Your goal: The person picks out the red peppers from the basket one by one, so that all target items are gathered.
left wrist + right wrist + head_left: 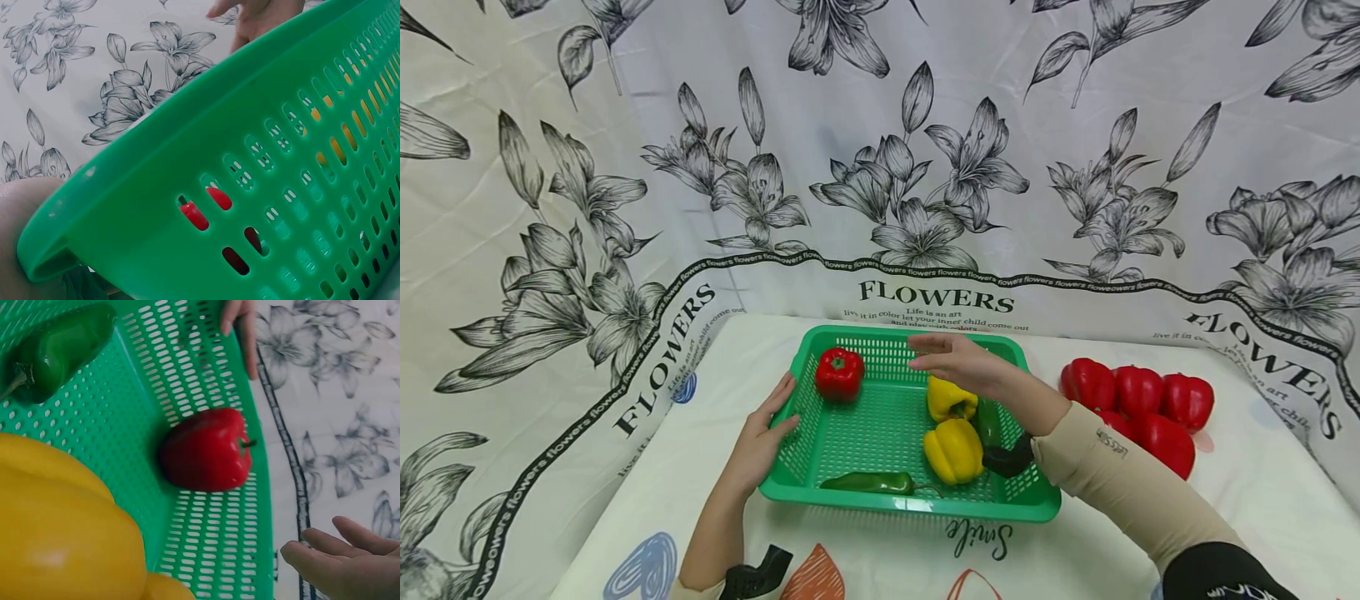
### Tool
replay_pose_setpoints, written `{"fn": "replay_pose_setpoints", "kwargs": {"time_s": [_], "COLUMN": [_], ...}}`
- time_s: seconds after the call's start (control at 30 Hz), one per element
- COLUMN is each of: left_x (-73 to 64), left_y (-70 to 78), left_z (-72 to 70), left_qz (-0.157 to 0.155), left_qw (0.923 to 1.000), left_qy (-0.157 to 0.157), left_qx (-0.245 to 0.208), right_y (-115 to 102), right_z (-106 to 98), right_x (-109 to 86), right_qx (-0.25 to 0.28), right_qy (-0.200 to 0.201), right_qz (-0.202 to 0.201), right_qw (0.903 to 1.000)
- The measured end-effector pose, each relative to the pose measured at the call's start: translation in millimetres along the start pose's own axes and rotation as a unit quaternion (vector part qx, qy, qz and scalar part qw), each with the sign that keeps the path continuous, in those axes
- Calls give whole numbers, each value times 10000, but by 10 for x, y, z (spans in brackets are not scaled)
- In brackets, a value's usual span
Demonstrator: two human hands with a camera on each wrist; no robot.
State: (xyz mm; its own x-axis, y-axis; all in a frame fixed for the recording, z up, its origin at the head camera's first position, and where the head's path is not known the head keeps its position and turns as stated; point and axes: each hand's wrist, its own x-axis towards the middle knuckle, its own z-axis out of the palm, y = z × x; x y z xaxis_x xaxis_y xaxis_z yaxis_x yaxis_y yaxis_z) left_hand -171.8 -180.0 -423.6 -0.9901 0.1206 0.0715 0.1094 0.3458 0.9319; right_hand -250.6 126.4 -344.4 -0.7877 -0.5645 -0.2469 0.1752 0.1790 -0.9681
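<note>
A green plastic basket (865, 417) sits on the table. My left hand (762, 437) grips its left rim, thumb over the edge and fingers along the outside. My right hand (962, 362) is held with extended fingers above the basket's far right part, holding nothing. Inside, a red bell pepper (839, 375) lies at the far left. Two yellow bell peppers, one nearer (953, 451) and one farther (950, 400), lie to the right. A long green pepper (871, 482) lies along the near side. A dark green vegetable (988, 423) is partly hidden by my right arm.
Several red bell peppers (1165, 425) lie grouped on the white printed tablecloth (1247, 500) right of the basket, partly behind my right forearm. A flower-printed curtain (925, 208) hangs behind the table.
</note>
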Motion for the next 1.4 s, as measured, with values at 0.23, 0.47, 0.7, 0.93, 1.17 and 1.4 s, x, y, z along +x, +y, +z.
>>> {"fn": "replay_pose_setpoints", "kwargs": {"time_s": [0.23, 0.47, 0.7, 0.93, 1.17, 1.4], "left_x": [-5, 12, 18, 24, 26, 18], "left_y": [-3, -26, -23, -25, -4, -18], "left_z": [-6, -7, -9, -11, -6, -15], "left_qz": [-45, -30, -134, -100, -106, -102], "left_qw": [10000, 10000, 9998, 9999, 9999, 9999], "left_qy": [16, 26, -10, -48, -57, -68], "left_qx": [-21, -26, -113, -105, -82, -105], "right_y": [35, 118, 158, 182, 257, 313], "right_z": [191, 355, 528, 645, 733, 825], "right_x": [282, 539, 728, 858, 979, 1055], "right_qx": [-566, -1100, -1496, -1580, -1824, -1937], "right_qy": [95, 218, 382, 628, 938, 1148], "right_qz": [219, 461, 522, 520, 434, 255], "right_qw": [9981, 9926, 9866, 9841, 9778, 9740]}}
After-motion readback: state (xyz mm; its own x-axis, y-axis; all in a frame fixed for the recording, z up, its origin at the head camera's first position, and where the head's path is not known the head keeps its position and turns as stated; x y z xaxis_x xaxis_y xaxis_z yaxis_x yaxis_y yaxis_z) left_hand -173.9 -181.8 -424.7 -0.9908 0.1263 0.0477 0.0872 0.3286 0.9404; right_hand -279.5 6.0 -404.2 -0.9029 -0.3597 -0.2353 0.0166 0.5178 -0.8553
